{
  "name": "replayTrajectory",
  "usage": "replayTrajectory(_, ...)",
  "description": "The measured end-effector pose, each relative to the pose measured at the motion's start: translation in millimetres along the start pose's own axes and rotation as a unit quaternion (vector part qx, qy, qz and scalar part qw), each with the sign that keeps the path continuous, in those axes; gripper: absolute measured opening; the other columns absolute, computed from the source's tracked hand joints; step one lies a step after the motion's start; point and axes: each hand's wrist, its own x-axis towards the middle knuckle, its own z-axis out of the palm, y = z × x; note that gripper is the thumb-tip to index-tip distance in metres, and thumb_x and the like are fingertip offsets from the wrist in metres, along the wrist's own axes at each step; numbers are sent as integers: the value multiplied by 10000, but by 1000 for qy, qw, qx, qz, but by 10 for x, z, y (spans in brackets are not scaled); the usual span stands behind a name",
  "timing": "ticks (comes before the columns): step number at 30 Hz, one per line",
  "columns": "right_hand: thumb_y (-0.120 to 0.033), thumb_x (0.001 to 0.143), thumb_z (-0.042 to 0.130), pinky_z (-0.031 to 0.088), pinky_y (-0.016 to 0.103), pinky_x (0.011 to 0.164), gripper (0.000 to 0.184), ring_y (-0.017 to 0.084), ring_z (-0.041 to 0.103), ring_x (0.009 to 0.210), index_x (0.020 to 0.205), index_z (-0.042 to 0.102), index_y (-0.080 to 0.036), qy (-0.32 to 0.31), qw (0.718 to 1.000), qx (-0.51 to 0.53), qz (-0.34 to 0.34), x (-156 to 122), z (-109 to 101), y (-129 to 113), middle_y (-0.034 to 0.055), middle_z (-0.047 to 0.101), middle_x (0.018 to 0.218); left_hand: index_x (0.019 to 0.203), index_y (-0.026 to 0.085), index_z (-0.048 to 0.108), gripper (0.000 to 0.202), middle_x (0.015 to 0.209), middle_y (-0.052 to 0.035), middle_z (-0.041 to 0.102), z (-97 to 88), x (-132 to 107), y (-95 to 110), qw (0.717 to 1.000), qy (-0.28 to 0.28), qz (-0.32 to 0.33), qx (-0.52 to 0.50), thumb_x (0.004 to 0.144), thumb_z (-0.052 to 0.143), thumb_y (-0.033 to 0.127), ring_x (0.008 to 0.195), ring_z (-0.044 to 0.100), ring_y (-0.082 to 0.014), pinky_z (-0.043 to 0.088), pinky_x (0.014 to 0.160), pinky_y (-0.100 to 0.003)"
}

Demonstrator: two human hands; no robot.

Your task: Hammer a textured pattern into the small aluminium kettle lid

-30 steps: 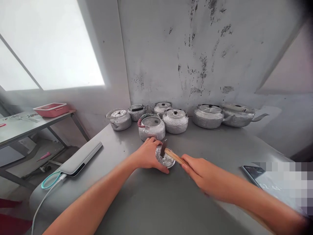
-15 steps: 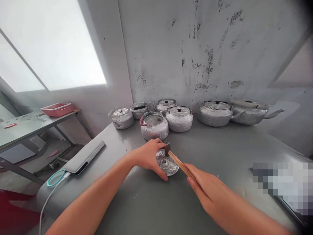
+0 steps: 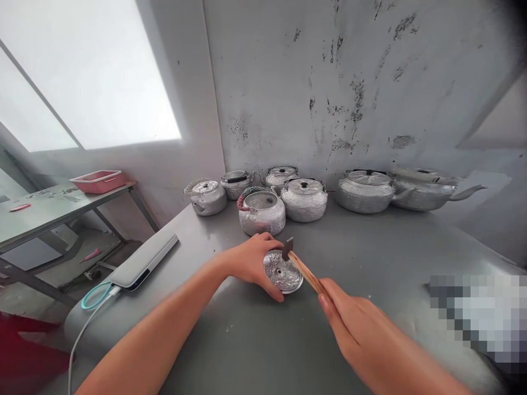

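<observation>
A round, silvery kettle lid [image 3: 290,278] with a dented surface and a small hole in its middle lies on the grey table. My left hand [image 3: 256,262] grips its left edge, thumb in front and fingers behind. In my right hand [image 3: 343,315] is the wooden handle of a small hammer [image 3: 303,270]. The hammer's dark metal head is over the lid's upper right part; whether it touches the lid I cannot tell. Just behind the lid stands a lidless silver kettle [image 3: 262,215] with a red and dark wrapped handle.
Several more silver kettles [image 3: 304,202] line the wall side of the table [image 3: 255,340]. A grey power bank [image 3: 144,262] with a white cable lies at left. On another table sits a pink basket [image 3: 99,182]. A red stool [image 3: 31,348] is at lower left; something pixelated is at right.
The hammer and my right hand have shifted slightly to the right over the lid. My left hand keeps its grip on the lid. The whole view has moved a little.
</observation>
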Motion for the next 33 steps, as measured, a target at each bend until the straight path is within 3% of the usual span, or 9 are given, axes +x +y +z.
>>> replayTrajectory(3,-466,1028,195,419,347,652,425,239,632,735,909,555,-275,-36,999,-21,21,9,-69,-62,54,676,820,1238,264,592,880,1217,-66,495,7,-2,1,1000,-1,-3,1,467,879,575,1168,509,-304,465,1002,-401)
replayTrajectory(5,-436,1031,194,401,333,623,412,225,615,684,869,535,-272,-22,999,-21,16,17,-112,-105,48,666,777,1214,255,602,852,1204,-66,497,11,-4,0,1000,-2,-7,2,470,878,568,1165,509,-302,468,1001,-407)
replayTrajectory(8,-392,1032,199,391,337,629,390,226,610,690,866,530,-269,-23,999,-26,11,33,-124,-121,53,665,783,1261,257,582,886,1229,-70,492,8,-7,-7,1000,-7,-2,-2,478,878,549,1183,506,-306,464,1014,-415)
replayTrajectory(14,-471,1033,146,413,381,697,475,244,618,746,858,538,-268,-68,997,-27,28,43,-95,-51,59,670,827,1432,266,473,1009,1363,-87,475,-33,-32,12,999,-22,35,-17,524,871,455,1280,474,-322,423,1076,-422)
replayTrajectory(18,-430,1038,166,395,365,663,464,243,622,716,856,558,-260,-61,998,-14,11,23,-99,29,62,668,783,1473,281,419,1050,1453,-93,448,-5,-53,67,1000,-12,23,-16,553,855,536,1339,431,-347,385,1106,-457)
replayTrajectory(23,-499,1024,243,372,339,623,425,230,615,741,844,555,-274,-55,998,5,6,-3,-99,41,51,683,877,1367,274,539,982,1299,-83,529,64,-55,130,999,25,-42,2,510,834,653,1208,530,-331,449,1032,-419)
replayTrajectory(27,-592,1010,169,392,360,667,495,220,578,703,849,518,-280,-33,999,21,12,-7,-47,-30,27,651,795,1367,337,534,951,1209,-44,540,64,-65,161,998,27,-48,11,516,822,649,1121,573,-303,493,946,-373)
replayTrajectory(33,-619,1002,142,401,360,689,532,221,586,746,842,514,-274,-42,997,67,26,-16,9,-44,34,645,830,1399,408,497,957,1086,-30,567,68,-102,176,995,31,-79,57,527,779,684,1007,611,-301,513,843,-369)
